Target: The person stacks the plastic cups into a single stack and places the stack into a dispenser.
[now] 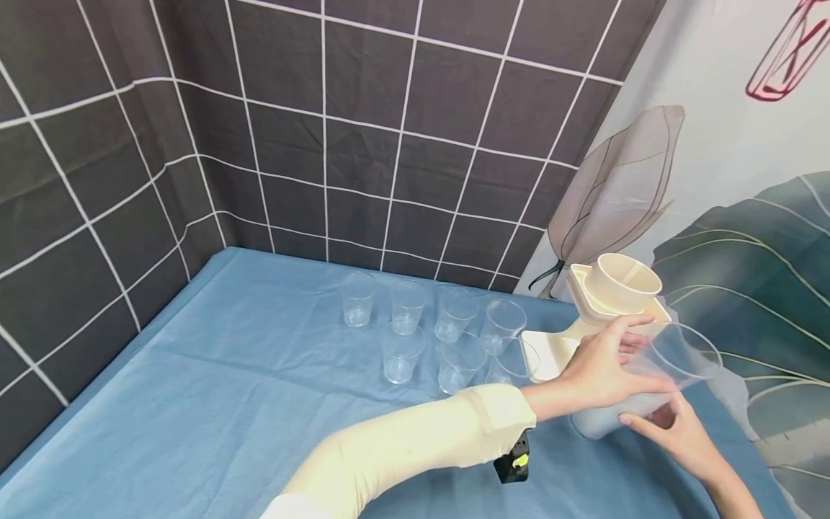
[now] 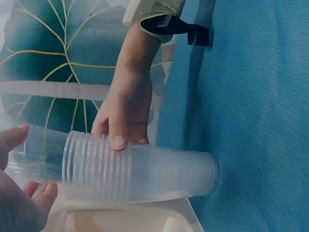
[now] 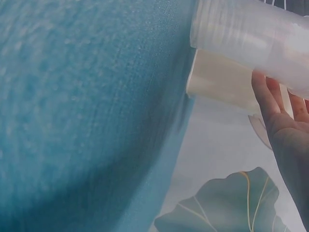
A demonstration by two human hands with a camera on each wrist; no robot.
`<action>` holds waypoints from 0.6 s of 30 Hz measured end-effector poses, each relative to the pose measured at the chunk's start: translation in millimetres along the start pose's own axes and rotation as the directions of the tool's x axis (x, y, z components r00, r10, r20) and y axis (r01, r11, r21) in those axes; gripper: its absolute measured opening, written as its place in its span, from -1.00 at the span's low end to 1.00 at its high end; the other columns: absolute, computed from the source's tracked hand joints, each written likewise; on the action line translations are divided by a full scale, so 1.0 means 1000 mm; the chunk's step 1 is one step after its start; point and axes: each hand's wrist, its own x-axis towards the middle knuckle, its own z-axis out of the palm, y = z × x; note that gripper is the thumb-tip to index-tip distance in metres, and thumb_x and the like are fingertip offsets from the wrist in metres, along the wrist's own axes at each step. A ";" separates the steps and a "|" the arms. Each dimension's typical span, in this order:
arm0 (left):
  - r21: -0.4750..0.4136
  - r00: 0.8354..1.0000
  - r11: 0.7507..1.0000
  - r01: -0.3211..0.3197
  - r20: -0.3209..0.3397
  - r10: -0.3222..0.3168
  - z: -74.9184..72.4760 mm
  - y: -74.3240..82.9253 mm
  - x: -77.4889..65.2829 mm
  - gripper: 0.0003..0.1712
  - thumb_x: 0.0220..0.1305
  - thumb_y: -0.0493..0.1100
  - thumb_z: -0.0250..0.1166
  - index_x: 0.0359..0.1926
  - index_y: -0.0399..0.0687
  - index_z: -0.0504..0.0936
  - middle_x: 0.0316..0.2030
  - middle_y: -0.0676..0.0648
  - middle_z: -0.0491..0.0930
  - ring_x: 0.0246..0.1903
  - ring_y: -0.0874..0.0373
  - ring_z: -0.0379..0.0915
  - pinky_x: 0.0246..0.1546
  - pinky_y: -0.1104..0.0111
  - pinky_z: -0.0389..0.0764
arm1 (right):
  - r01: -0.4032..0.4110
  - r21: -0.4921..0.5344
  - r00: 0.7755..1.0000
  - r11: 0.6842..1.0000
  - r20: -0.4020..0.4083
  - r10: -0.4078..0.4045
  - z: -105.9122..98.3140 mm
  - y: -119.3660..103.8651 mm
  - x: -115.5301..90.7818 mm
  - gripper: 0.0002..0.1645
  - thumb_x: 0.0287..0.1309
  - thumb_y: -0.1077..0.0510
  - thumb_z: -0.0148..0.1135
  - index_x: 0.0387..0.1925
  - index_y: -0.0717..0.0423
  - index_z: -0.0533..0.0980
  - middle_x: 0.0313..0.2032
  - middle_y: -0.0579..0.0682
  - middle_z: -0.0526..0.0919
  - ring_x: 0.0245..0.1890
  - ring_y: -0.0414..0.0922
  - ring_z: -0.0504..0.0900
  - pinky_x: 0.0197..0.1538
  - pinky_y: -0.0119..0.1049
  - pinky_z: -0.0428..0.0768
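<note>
A stack of nested clear plastic cups (image 2: 169, 174) stands slightly tilted on the blue cloth, its ribbed rims crowded together. My right hand (image 1: 681, 432) grips this stack from the side, thumb and fingers around it just below the rims in the left wrist view. Higher up, my left hand (image 1: 603, 367) holds the topmost clear plastic cup (image 1: 687, 351) between thumb and fingers. That cup sticks out well above the other rims, its lower part still inside the stack. In the right wrist view the right hand's fingers (image 3: 263, 92) touch the stack's side.
Several single clear cups (image 1: 398, 353) stand upright in two rows on the blue cloth (image 1: 227, 404). Behind the stack is a cream plastic stand (image 1: 545, 353) with a round cream ring (image 1: 627, 285) on top. A dark tiled-pattern curtain (image 1: 363, 151) hangs behind.
</note>
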 end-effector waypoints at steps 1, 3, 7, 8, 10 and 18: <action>0.000 1.000 1.000 -0.003 0.000 0.003 0.000 -0.001 0.000 -0.09 0.01 -0.11 0.50 0.37 0.11 0.25 0.15 0.11 0.55 0.07 0.52 0.44 -0.07 0.84 0.38 | 0.012 0.033 1.000 0.999 0.004 -0.012 0.000 0.000 0.000 -0.10 -0.09 0.66 0.18 0.23 -0.06 0.27 -0.13 -0.37 0.57 -0.32 -0.47 0.59 -0.39 -0.52 0.58; 0.003 1.000 1.000 -0.014 0.000 0.014 0.000 -0.004 -0.001 -0.10 0.03 -0.11 0.49 0.37 0.13 0.24 0.17 0.10 0.54 0.08 0.51 0.44 -0.06 0.84 0.37 | 0.036 0.093 0.999 0.995 0.009 -0.037 0.001 0.000 0.001 -0.09 -0.11 0.69 0.16 0.26 0.04 0.25 -0.06 -0.34 0.56 -0.24 -0.47 0.61 -0.32 -0.55 0.60; 0.017 0.999 0.999 -0.040 0.002 0.040 0.000 -0.008 -0.002 -0.11 0.04 -0.09 0.48 0.37 0.18 0.25 0.17 0.10 0.54 0.08 0.51 0.44 -0.04 0.83 0.36 | 0.070 0.152 0.997 0.986 0.006 -0.072 0.002 0.000 0.003 -0.07 -0.13 0.72 0.13 0.29 0.12 0.24 0.03 -0.30 0.54 -0.10 -0.46 0.60 -0.20 -0.59 0.60; 0.024 0.999 0.999 -0.042 0.002 0.042 -0.001 -0.008 -0.002 -0.12 0.04 -0.08 0.48 0.36 0.19 0.25 0.17 0.11 0.54 0.08 0.52 0.43 -0.03 0.83 0.36 | 0.069 0.150 0.997 0.986 0.004 -0.071 0.002 0.000 0.003 -0.06 -0.13 0.72 0.14 0.29 0.10 0.24 0.03 -0.31 0.54 -0.11 -0.46 0.59 -0.21 -0.59 0.60; 0.045 0.999 0.998 -0.041 0.000 0.041 -0.001 -0.010 -0.002 -0.12 0.04 -0.05 0.48 0.36 0.23 0.26 0.17 0.14 0.54 0.09 0.53 0.43 -0.03 0.83 0.35 | 0.065 0.147 0.998 0.987 0.001 -0.066 0.002 0.000 0.002 -0.04 -0.13 0.72 0.14 0.31 0.09 0.22 0.03 -0.31 0.53 -0.11 -0.46 0.59 -0.21 -0.60 0.60; 0.111 1.000 0.994 -0.010 -0.020 0.012 0.000 -0.014 -0.004 -0.13 0.02 0.00 0.49 0.34 0.28 0.28 0.22 0.24 0.48 0.10 0.55 0.41 -0.03 0.79 0.31 | 0.053 0.118 0.998 0.992 0.012 -0.055 0.000 0.001 0.001 -0.02 -0.13 0.71 0.15 0.36 0.20 0.14 0.09 -0.31 0.47 -0.07 -0.47 0.58 -0.17 -0.60 0.59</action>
